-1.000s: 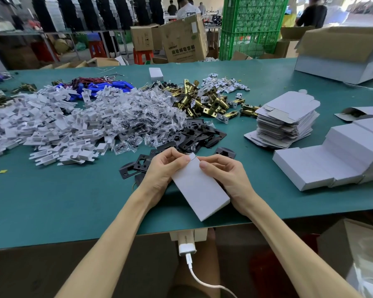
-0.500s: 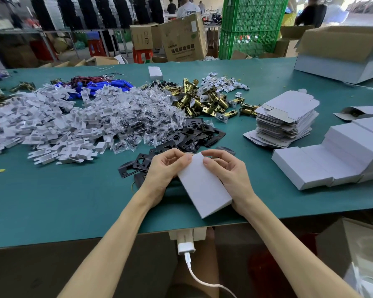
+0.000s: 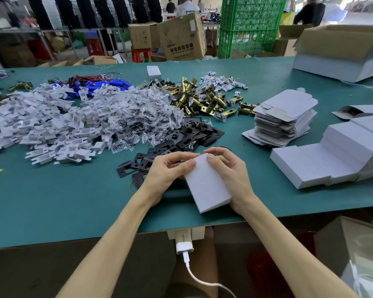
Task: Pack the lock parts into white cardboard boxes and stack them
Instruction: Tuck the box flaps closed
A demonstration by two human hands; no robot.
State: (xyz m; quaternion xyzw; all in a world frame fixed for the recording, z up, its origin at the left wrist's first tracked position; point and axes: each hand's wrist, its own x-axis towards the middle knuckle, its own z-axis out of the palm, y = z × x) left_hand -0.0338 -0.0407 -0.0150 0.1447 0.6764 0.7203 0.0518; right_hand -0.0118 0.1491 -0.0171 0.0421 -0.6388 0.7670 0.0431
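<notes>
Head view. Two hands hold one closed white cardboard box (image 3: 207, 186) just above the near edge of the green table (image 3: 52, 201). The box lies aslant, its far end between the fingertips. The left hand (image 3: 168, 171) grips the left long edge with the thumb on the top face. The right hand (image 3: 228, 173) curls round the right side and far corner.

Five loose heaps lie beyond the hands, none countable piece by piece:
- black plates (image 3: 187, 134), just beyond the fingers
- clear screw bags (image 3: 142, 112)
- white plastic pieces (image 3: 41, 123), at left
- brass latches (image 3: 202, 100), farther back
- blue parts (image 3: 103, 86), with red wires

One small white box (image 3: 154, 72) stands alone behind the heaps. To the right are one stack of flat box blanks (image 3: 284, 119) and one stepped stack of closed white boxes (image 3: 332, 155), whose number cannot be told. One large open carton (image 3: 340, 50) sits at the far right corner.
</notes>
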